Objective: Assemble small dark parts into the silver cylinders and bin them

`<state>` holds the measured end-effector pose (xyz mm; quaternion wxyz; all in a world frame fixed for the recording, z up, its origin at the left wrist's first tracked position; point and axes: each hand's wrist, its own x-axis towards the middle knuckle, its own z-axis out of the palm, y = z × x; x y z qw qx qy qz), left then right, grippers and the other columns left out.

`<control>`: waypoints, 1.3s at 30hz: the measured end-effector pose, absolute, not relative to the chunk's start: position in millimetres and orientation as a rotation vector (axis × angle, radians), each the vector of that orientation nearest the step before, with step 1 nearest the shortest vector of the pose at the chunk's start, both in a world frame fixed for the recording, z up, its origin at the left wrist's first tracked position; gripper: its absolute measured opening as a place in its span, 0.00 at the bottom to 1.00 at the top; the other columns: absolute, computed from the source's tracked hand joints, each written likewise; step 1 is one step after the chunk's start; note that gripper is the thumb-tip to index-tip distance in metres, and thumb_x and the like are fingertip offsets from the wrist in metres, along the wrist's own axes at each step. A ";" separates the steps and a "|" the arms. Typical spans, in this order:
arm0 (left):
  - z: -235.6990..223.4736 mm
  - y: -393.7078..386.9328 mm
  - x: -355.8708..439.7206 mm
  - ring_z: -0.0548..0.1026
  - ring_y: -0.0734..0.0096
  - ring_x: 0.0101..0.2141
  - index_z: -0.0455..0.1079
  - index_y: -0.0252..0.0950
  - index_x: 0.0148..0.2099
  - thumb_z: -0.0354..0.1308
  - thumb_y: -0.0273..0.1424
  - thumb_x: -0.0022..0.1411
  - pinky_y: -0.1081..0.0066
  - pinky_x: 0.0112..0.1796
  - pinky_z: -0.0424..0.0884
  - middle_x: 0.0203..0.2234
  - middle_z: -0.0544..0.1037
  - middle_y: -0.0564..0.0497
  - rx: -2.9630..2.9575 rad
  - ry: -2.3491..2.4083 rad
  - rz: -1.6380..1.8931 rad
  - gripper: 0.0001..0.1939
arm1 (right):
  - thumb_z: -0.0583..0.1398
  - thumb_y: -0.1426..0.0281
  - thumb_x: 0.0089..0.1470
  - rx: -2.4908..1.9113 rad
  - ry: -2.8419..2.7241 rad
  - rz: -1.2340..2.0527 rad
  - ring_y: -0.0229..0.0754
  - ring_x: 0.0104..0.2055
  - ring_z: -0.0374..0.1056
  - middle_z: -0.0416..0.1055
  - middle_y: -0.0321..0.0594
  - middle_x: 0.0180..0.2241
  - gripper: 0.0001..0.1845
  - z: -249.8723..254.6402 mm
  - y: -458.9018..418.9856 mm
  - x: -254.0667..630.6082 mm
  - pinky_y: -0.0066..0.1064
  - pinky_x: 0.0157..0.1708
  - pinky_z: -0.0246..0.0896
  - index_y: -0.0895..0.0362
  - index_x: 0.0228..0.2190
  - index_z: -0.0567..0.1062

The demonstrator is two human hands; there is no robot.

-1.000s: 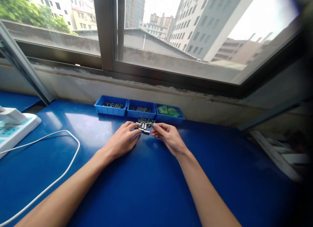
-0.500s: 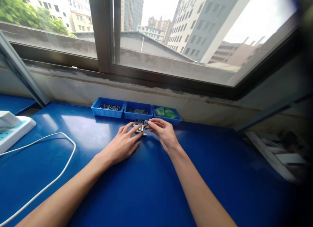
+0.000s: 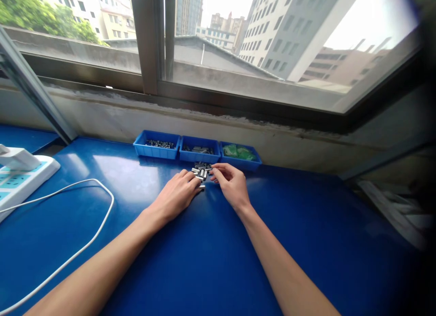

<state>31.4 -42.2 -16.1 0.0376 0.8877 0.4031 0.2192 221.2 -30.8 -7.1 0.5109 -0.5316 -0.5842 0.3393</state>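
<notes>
A small pile of dark and silvery metal pieces (image 3: 203,171) lies on the blue table (image 3: 218,257), just in front of the bins. My left hand (image 3: 180,189) rests at the pile's near left side, fingers bent and bunched together. From under its fingertips sticks a short metal piece (image 3: 202,187); the tips themselves are hidden. At the pile's right edge is my right hand (image 3: 232,183), its thumb and forefinger bent and a little apart. I see nothing clearly held between them.
Along the wall stand three blue bins: the left bin (image 3: 156,152) and middle bin (image 3: 199,157) contain small metal parts, the right bin (image 3: 240,162) green packets. On the left are a white power strip (image 3: 34,180) and a looping white cable (image 3: 97,234). A window frame (image 3: 245,98) rises behind.
My left fingers have drawn back from the pile and curled by the near metal piece. The small piece my right fingers pinched no longer shows between them. The view has shifted slightly.
</notes>
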 end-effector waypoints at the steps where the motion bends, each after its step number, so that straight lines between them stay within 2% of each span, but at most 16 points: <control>1: -16.0 -42.2 31.0 0.71 0.60 0.42 0.70 0.35 0.44 0.50 0.33 0.71 0.61 0.44 0.71 0.40 0.76 0.46 2.685 1.233 0.713 0.10 | 0.62 0.60 0.55 -1.302 -1.436 0.775 0.42 0.30 0.75 0.79 0.42 0.32 0.13 -8.6 -35.9 220.9 0.32 0.32 0.70 0.56 0.36 0.79; 4: -13.2 -42.1 29.0 0.73 0.63 0.40 0.70 0.35 0.44 0.54 0.31 0.70 0.65 0.43 0.71 0.38 0.78 0.47 2.552 1.201 0.926 0.07 | 0.62 0.57 0.57 -1.329 -1.511 0.688 0.41 0.31 0.73 0.79 0.41 0.32 0.15 -6.8 -44.0 217.9 0.30 0.32 0.68 0.55 0.35 0.80; 8: -7.9 -41.8 26.0 0.75 0.67 0.39 0.71 0.36 0.44 0.59 0.29 0.66 0.68 0.41 0.71 0.38 0.79 0.50 2.462 1.155 1.221 0.05 | 0.62 0.56 0.56 -1.229 -1.525 0.907 0.38 0.28 0.70 0.78 0.40 0.30 0.17 -1.9 -43.8 213.4 0.28 0.27 0.65 0.57 0.34 0.79; 16: -4.9 -44.2 25.7 0.75 0.69 0.37 0.72 0.37 0.43 0.62 0.29 0.63 0.70 0.40 0.72 0.36 0.79 0.51 2.445 1.150 1.364 0.06 | 0.68 0.58 0.49 -1.058 -1.384 1.201 0.36 0.26 0.69 0.76 0.38 0.27 0.16 -4.8 -43.3 209.5 0.28 0.27 0.64 0.58 0.33 0.79; 20: -3.7 -44.2 26.0 0.75 0.68 0.40 0.70 0.38 0.49 0.62 0.28 0.63 0.68 0.43 0.72 0.38 0.78 0.51 2.464 1.142 1.317 0.12 | 0.70 0.58 0.46 -1.048 -1.347 1.247 0.37 0.27 0.70 0.77 0.39 0.28 0.17 -4.0 -43.2 209.0 0.29 0.30 0.66 0.58 0.33 0.80; 24: -6.7 -41.7 23.5 0.73 0.63 0.48 0.64 0.37 0.60 0.60 0.27 0.63 0.62 0.51 0.71 0.48 0.76 0.46 2.506 1.232 1.201 0.23 | 0.71 0.60 0.44 -1.115 -1.235 1.185 0.35 0.25 0.68 0.76 0.37 0.25 0.16 -6.2 -38.6 215.1 0.28 0.28 0.64 0.58 0.31 0.80; 28: -11.5 -40.0 20.1 0.69 0.58 0.53 0.68 0.36 0.58 0.54 0.28 0.66 0.59 0.54 0.69 0.52 0.73 0.43 2.610 1.268 1.005 0.18 | 0.71 0.61 0.43 -1.186 -1.198 1.230 0.34 0.25 0.68 0.76 0.38 0.26 0.15 -8.6 -34.6 223.2 0.26 0.26 0.63 0.59 0.30 0.81; 32: -15.2 -40.2 19.1 0.67 0.55 0.54 0.70 0.36 0.57 0.52 0.28 0.67 0.55 0.54 0.69 0.52 0.73 0.41 2.676 1.256 0.841 0.17 | 0.71 0.61 0.44 -1.216 -1.234 1.255 0.34 0.26 0.68 0.77 0.39 0.26 0.16 -8.7 -34.0 226.0 0.26 0.26 0.63 0.60 0.31 0.81; 39: -20.2 -37.0 18.6 0.68 0.56 0.52 0.71 0.38 0.55 0.53 0.27 0.66 0.55 0.52 0.70 0.52 0.73 0.42 2.685 1.257 0.816 0.17 | 0.71 0.59 0.43 -1.211 -1.263 1.274 0.36 0.27 0.70 0.78 0.40 0.28 0.19 -7.5 -34.8 227.9 0.28 0.29 0.65 0.59 0.33 0.81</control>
